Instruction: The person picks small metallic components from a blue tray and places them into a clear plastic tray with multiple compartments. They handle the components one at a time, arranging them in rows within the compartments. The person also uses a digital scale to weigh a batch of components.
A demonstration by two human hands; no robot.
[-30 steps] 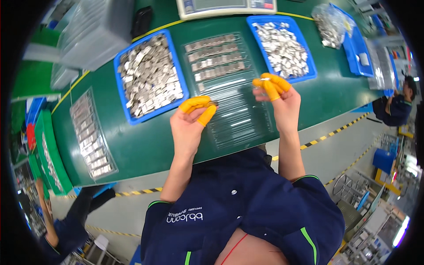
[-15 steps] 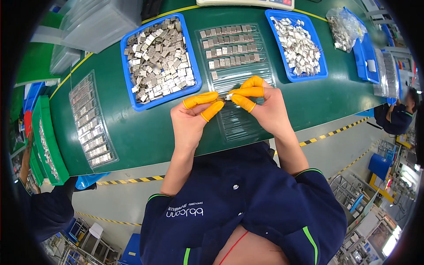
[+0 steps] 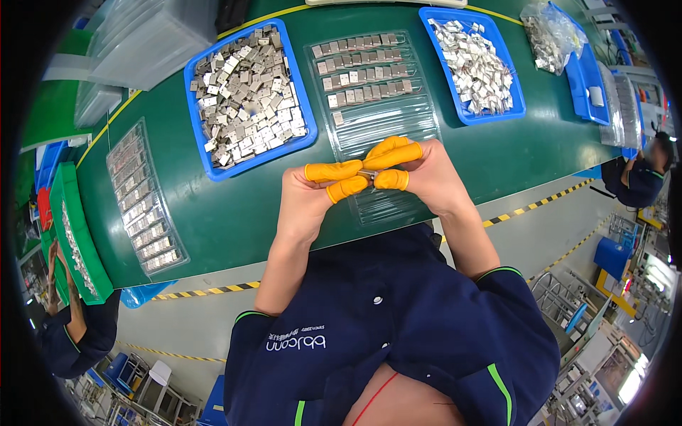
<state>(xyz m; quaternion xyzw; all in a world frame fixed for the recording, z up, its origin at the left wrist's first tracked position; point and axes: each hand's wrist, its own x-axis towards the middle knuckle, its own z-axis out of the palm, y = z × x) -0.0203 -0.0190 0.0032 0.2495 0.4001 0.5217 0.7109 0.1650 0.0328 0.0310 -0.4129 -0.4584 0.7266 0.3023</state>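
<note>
Green tabletop, grey floor with striped tape; both hands in a pinch on one small metallic part.

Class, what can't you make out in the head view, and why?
All in the head view:
- Held piece: mostly covered by the left hand and right hand.
- Middle tray: partly hidden behind both hands.
- White device: mostly cut off by the top edge.
- Bag: contents too small and blurred.
</note>
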